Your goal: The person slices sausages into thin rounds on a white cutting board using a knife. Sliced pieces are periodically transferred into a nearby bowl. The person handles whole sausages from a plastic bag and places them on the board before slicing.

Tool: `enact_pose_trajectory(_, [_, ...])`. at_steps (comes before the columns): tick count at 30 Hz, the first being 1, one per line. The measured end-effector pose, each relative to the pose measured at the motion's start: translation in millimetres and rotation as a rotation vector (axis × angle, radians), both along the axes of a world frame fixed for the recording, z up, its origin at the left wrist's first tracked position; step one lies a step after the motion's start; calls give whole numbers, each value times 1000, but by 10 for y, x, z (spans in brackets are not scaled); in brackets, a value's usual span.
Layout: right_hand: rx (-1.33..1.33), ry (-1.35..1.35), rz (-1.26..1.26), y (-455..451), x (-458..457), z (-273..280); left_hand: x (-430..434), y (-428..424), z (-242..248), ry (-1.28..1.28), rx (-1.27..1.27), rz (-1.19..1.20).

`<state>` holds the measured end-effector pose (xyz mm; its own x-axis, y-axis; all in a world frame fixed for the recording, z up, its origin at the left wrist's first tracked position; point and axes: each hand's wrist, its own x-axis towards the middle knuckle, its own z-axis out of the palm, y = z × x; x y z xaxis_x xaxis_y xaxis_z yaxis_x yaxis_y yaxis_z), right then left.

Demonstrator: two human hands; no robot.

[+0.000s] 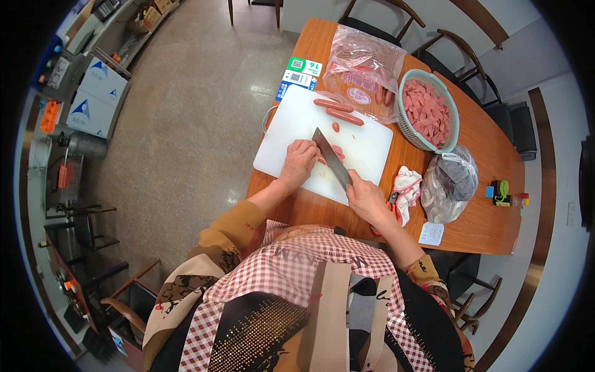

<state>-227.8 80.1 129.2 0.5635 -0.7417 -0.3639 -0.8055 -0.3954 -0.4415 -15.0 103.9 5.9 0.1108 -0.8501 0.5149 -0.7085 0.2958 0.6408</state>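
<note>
My right hand (pixel 366 195) grips the handle of a cleaver (pixel 331 157), its broad blade slanting over the white cutting board (pixel 279 144). Beside the blade, my left hand (pixel 300 162) presses down on a sausage (pixel 321 160), which is mostly hidden by the fingers. Sausage slices (pixel 338 151) lie on the far side of the blade. Two whole sausages (pixel 338 110) rest near the board's back edge, with a short sausage end (pixel 335 127) closer to the cleaver.
Behind the board lies a clear plastic bag (pixel 367 69) with sausages inside. A light-blue basket (pixel 453 100) holds many slices. To the right are a white cloth (pixel 406 186), red-handled scissors (pixel 394 207), a knotted plastic bag (pixel 448 186), small bottles (pixel 502 193) and a paper slip (pixel 431 233).
</note>
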Motion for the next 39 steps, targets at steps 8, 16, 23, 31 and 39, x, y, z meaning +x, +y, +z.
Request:
enact_pose_trajectory(8, [-63,-152,-52,-193,401,-549,13,-20,9,-12,-9,-2])
enact_pose_trajectory(16, [70,-91,-22,-139,154,-34,12,19,-48,27,-3,7])
enact_pose_trajectory(23, [-23,-139,-41,-171,519,-401,32,-4,-38,47,-42,-4])
enact_pose_trajectory(31, [-61,-177,-34,-238,321,-463,114,-6,-15,-4,-10,3])
enact_pose_trajectory(39, [32,-90,-31,-18,174,-176,114,7,-11,-1,18,-18])
